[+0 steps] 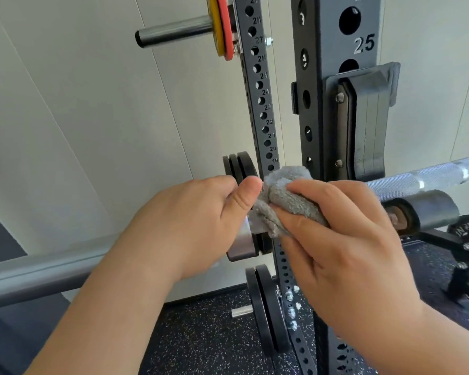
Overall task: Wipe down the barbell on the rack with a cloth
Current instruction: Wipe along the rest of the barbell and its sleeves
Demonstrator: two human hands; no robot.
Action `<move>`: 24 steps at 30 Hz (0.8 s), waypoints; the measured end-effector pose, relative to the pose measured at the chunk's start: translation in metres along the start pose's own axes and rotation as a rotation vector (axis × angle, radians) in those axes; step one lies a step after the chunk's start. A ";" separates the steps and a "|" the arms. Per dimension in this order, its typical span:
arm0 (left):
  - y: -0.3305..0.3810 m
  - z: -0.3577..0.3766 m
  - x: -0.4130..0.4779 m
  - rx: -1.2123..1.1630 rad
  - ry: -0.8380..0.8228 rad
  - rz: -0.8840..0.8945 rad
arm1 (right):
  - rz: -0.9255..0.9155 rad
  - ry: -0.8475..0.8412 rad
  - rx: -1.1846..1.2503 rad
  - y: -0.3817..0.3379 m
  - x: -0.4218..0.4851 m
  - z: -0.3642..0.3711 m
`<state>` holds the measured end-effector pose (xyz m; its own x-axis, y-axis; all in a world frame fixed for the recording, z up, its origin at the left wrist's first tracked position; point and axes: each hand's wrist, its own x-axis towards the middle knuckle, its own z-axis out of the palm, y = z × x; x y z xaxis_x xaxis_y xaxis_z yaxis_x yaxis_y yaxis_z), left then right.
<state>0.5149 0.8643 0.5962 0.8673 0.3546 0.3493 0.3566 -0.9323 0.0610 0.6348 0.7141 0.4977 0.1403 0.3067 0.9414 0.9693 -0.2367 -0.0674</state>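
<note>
— Pale wall panels [92, 104] behind, black speckled rubber floor [201, 342] below. And the hands?

— The right hand [344, 255] is wrapped over a grey cloth [287, 196], fingers curled down, clamping it round the barbell [431, 175]. The left hand [201, 220] sits just beside it, fingers curled, with the thumb pressed on the cloth's left edge, pinching it.

— Where's the bar?

— It lies across the rack, with its long axis running from lower left to upper right. The smooth sleeve [38, 277] points left under the left forearm. The knurled shaft runs off to the right, past the black hook [363, 117] on the near upright [333, 50].

— Anything readable?

— There's a white "25" on the near upright. The rear upright [257, 85] has a column of holes numbered from 19 up through the twenties, and the top figures are blurred.

— Around that?

— Black plates [240, 165] hang on the rear upright just above the hands, and more black plates [266, 307] hang below. High up, a yellow and a red plate [221, 25] sit on a steel peg [173, 32] pointing left. A dark grey tube [428, 209] lies just under the shaft at right.
</note>
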 end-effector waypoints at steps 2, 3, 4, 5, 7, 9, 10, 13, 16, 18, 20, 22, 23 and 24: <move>0.001 0.000 -0.003 -0.009 0.013 -0.002 | 0.046 0.024 0.009 -0.014 -0.001 0.014; 0.001 0.001 -0.004 -0.001 0.037 0.003 | 0.048 0.032 0.032 -0.017 -0.002 0.019; 0.000 0.002 -0.004 0.004 0.058 0.004 | 0.033 0.026 0.058 -0.016 -0.002 0.020; -0.001 0.003 -0.003 0.003 0.069 -0.001 | 0.001 0.006 0.070 -0.012 -0.004 0.020; -0.003 0.005 0.000 -0.008 0.048 -0.016 | -0.079 -0.049 0.024 -0.003 -0.013 0.011; -0.004 0.005 0.003 -0.030 0.011 -0.031 | -0.091 -0.066 -0.050 0.005 -0.017 -0.001; -0.005 0.005 0.003 -0.041 0.003 -0.034 | -0.060 -0.059 -0.086 0.007 -0.017 -0.005; -0.003 0.004 0.003 -0.054 0.007 -0.032 | 0.059 -0.038 -0.146 -0.001 -0.015 -0.002; -0.004 0.005 0.003 -0.058 0.044 -0.016 | 0.114 -0.110 0.064 -0.022 -0.015 0.011; -0.005 0.006 0.002 -0.050 0.064 -0.011 | 0.046 -0.150 -0.001 -0.024 -0.014 0.007; -0.005 0.007 0.001 -0.034 0.076 -0.009 | 0.066 -0.136 -0.132 -0.015 -0.011 -0.006; -0.004 0.008 0.001 -0.025 0.079 -0.005 | 0.176 -0.099 -0.218 -0.008 -0.009 -0.018; -0.004 0.008 0.001 -0.029 0.079 -0.006 | 0.203 -0.094 -0.241 -0.009 -0.010 -0.018; -0.004 0.008 0.001 -0.038 0.080 -0.007 | 0.196 -0.115 -0.247 -0.013 -0.010 -0.014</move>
<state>0.5171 0.8689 0.5890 0.8338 0.3554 0.4224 0.3475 -0.9325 0.0986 0.6174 0.7011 0.4936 0.3545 0.3319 0.8742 0.8453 -0.5135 -0.1478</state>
